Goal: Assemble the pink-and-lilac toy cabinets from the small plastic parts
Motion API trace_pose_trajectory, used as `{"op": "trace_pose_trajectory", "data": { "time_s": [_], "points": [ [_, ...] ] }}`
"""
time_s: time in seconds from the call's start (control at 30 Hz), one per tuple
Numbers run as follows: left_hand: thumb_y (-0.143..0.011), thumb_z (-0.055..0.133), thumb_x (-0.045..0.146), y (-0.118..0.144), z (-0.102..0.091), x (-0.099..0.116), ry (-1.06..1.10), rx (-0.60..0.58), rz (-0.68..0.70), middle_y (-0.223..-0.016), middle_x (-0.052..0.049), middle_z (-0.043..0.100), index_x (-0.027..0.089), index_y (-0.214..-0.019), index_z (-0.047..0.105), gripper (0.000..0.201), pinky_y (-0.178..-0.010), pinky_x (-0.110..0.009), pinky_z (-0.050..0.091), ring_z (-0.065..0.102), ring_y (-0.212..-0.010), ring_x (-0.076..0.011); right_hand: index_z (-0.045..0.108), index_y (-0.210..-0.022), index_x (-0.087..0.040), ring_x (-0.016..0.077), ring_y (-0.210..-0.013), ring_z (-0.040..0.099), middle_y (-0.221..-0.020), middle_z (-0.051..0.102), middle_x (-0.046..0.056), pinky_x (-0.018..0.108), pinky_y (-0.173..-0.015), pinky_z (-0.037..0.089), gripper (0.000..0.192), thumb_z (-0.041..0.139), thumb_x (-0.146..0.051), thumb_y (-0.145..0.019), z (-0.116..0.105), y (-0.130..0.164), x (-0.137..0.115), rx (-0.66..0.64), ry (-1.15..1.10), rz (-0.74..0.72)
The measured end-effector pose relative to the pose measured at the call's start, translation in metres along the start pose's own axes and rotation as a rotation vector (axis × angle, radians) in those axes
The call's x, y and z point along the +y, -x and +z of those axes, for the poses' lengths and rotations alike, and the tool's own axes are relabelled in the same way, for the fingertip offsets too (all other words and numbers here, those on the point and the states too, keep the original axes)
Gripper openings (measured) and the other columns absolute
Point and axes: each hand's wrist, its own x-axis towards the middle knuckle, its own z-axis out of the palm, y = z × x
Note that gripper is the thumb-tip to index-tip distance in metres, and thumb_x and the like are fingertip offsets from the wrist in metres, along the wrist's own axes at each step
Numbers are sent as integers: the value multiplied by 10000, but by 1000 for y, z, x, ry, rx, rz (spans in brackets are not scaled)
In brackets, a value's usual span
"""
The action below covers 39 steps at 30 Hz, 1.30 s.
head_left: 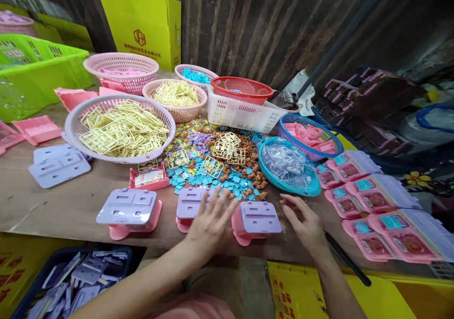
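Note:
My left hand (213,222) is open with its fingers spread, over the right part of the middle pink box with a purple lid (191,204). Just right of that hand stands another purple-lidded pink box (260,218). My right hand (303,219) hovers beside that box, fingers apart and holding nothing. A third purple-lidded box (128,208) sits farther left. Behind it lies an open pink tray (149,177) with a small packet inside. Blue square pieces (227,179), brown bear-shaped pieces (257,179) and cream plastic frames (227,146) are heaped beyond my hands.
Baskets hold cream frames (122,129), clear bags (283,160) and pink parts (310,137). Stacked pink cases (404,234) line the right side, near a black pen-like stick (345,257). Purple panels (62,167) lie left. A dark bin (81,281) stands below the table's front edge.

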Motion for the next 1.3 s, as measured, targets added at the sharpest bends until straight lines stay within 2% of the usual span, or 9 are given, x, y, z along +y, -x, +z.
{"op": "trace_pose_trajectory", "data": {
  "time_s": [0.2, 0.3, 0.43, 0.6, 0.77, 0.97, 1.07, 1.17, 1.3],
  "points": [
    [-749, 641, 264, 8, -21, -41, -146, -102, -117, -1329, -108, 496, 274, -1172, 572, 429, -1037, -555, 292, 443, -1223, -332, 649, -986, -221, 180, -885, 617, -974, 653, 51, 274, -749, 453, 207, 508, -194, -837, 61, -98, -37, -493, 499, -284],
    [-738, 656, 278, 7, -24, -45, -156, -109, -145, -1324, -105, 501, 275, -1164, 576, 433, -1028, -550, 311, 453, -1211, -328, 661, -908, -217, 201, -816, 633, -914, 671, 58, 263, -669, 437, 187, 643, -149, -734, 88, -117, -36, -569, 632, -274],
    [-768, 623, 311, -13, -31, -39, -155, -149, -200, -1274, -128, 537, 218, -1086, 622, 331, -1048, -561, 271, 429, -1227, -337, 644, -829, -211, 198, -776, 629, -809, 682, 43, 244, -636, 402, 200, 666, -81, -679, 98, -121, -30, -587, 670, -274],
    [-824, 450, 95, -81, -34, -32, -104, -482, -225, -989, -177, 650, 106, -977, 654, 256, -838, -406, 477, 604, -986, -287, 604, -662, -204, 172, -719, 606, -722, 666, 27, 233, -618, 373, 114, 596, -149, -761, 89, -124, -28, -579, 628, -304],
    [-744, 488, 37, -136, -15, -44, -87, -584, -222, -858, -171, 680, 99, -854, 689, 237, -686, -310, 496, 653, -846, -265, 537, -607, -190, 144, -663, 553, -663, 603, 22, 235, -633, 371, 220, 473, -179, -817, 65, -115, -28, -459, 512, -336],
    [-724, 519, 76, -149, 20, -55, -84, -650, -78, -818, -106, 698, 149, -845, 710, 238, -651, -248, 468, 653, -800, -217, 392, -535, -194, 113, -643, 502, -776, 580, 40, 220, -604, 366, 228, 408, -194, -763, 22, -74, -21, -218, 263, -262],
    [-737, 506, 63, -154, 39, -58, -75, -653, 55, -944, -72, 694, 219, -990, 682, 346, -684, -228, 450, 632, -899, -200, 367, -526, -199, 110, -567, 435, -615, 504, -3, 227, -548, 319, 205, 432, -243, -716, 7, -53, -8, -124, 123, -110],
    [-730, 501, 22, -161, 54, -63, -68, -670, 188, -982, -36, 689, 276, -1022, 663, 419, -686, -200, 422, 616, -921, -170, 348, -505, -203, 99, -493, 363, -487, 375, -41, 228, -494, 264, 227, 438, -281, -698, 1, -35, 9, -143, 123, -17],
    [-769, 505, 63, -166, 63, -69, -73, -685, 275, -873, -43, 696, 246, -944, 680, 308, -613, -198, 385, 621, -782, -159, 334, -457, -199, 89, -447, 350, -431, 352, -46, 221, -460, 239, 273, 417, -299, -696, 4, -16, 32, -205, 110, 46]
  ]
}}
